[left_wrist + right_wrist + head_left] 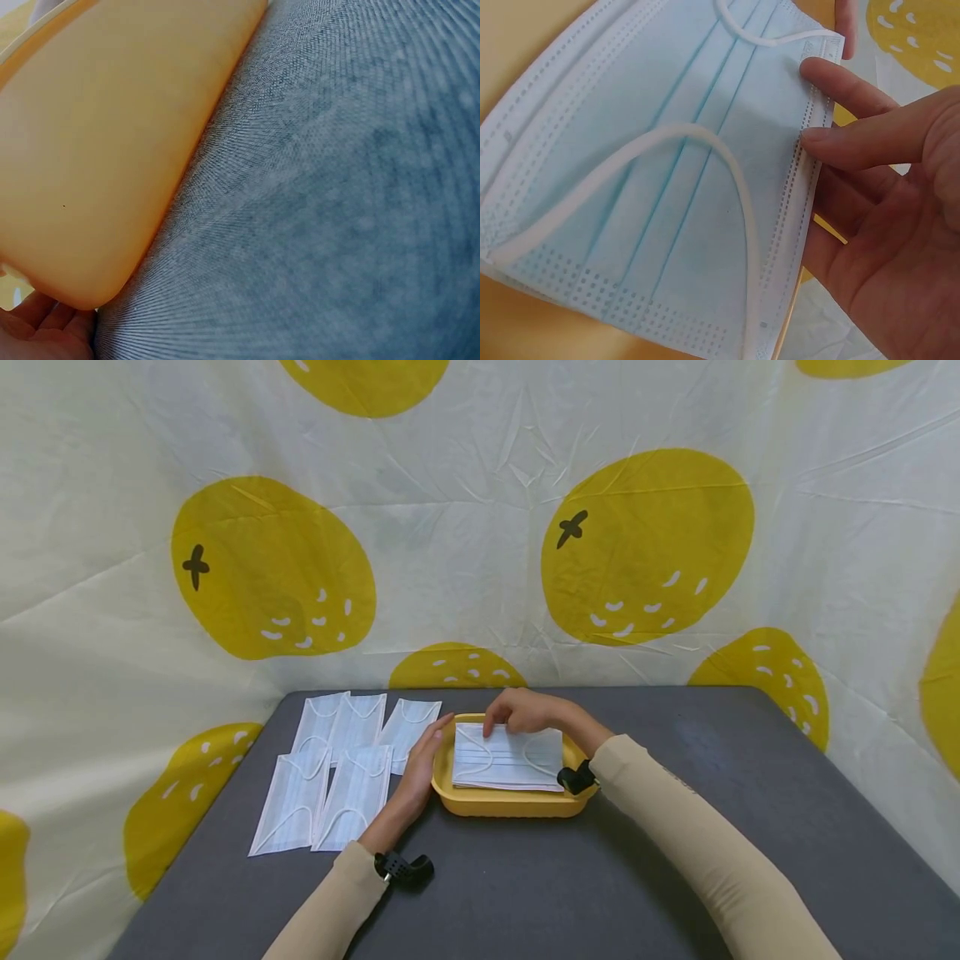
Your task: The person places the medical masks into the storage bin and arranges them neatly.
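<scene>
A yellow tray holds a small stack of light blue face masks with white ear loops. My left hand lies along the tray's left side with its fingers extended; the left wrist view has its fingers at the tray's corner. Reaching over the back of the tray, my right hand is at the far edge of the top mask. Close up in the right wrist view, thumb and a fingertip rest on that mask's edge, while other fingers are curled behind it.
Several more face masks lie overlapping in two rows on the dark grey table, left of the tray. Behind the table hangs a white curtain printed with yellow fruit. Each wrist carries a small black camera.
</scene>
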Motion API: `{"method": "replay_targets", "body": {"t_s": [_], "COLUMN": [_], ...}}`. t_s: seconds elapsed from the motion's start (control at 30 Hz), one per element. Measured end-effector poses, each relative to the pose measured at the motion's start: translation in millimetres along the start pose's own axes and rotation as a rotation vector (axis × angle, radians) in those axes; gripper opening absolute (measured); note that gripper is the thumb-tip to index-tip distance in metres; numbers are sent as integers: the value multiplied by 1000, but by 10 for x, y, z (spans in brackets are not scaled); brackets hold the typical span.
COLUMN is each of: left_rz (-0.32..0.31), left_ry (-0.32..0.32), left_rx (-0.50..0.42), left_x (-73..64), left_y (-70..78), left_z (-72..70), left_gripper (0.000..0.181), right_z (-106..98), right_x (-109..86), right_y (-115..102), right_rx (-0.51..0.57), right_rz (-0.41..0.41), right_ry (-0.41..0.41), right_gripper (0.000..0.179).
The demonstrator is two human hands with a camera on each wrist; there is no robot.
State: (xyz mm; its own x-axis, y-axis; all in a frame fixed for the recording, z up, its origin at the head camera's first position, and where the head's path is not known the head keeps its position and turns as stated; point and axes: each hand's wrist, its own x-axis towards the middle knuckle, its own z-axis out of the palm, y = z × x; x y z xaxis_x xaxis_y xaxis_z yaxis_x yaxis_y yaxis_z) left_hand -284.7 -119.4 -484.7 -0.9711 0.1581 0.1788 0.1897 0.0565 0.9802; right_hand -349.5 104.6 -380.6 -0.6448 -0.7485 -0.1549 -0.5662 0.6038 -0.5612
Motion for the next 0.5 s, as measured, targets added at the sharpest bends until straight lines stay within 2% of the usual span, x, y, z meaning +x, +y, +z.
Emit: {"method": "replay_targets", "body": {"t_s": [0.23, 0.5], "left_rz": [-38, -31], "left_ry": [-39, -62], "left_rx": [-14, -1], "left_x": [-6, -121], "left_y": [58, 296], "left_z": [-21, -13], "left_gripper": [44, 45], "right_z": [23, 29], "right_x": [-7, -25], "right_y": [-45, -96], "right_rx": [-12, -36], "right_rz": [10, 56], "right_ry": [5, -22], "right_gripper": [41, 25]}}
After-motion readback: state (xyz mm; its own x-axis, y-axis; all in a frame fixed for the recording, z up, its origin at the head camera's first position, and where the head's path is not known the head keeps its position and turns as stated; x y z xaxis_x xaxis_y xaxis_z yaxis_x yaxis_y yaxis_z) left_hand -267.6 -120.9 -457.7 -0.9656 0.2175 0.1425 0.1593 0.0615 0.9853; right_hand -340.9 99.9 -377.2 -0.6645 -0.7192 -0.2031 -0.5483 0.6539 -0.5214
